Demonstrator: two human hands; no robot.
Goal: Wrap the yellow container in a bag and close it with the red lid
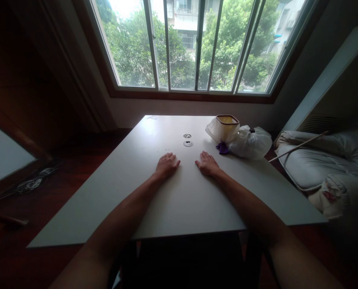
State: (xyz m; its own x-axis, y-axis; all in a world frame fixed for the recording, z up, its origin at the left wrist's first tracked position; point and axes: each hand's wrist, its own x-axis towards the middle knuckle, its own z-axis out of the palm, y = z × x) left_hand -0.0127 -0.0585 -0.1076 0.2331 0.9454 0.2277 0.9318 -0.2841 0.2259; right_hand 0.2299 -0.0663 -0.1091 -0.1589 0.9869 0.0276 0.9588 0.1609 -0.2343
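Both hands rest on a white tabletop. My left hand lies palm down with its thumb out to the side, holding nothing. My right hand is also flat on the surface, fingers stretched forward and thumb apart. Just beyond and between them are two small round pieces: a pale disc with a dark notch and, behind it, a dark-rimmed ring-like piece; their kind is too small to tell. Neither hand touches them. To the right of my right hand lies a small purple bundle.
A brown-rimmed bin lined with a translucent bag stands at the table's back right, beside a knotted white plastic bag. Folded bedding with a thin stick is off the right side. A window rises behind.
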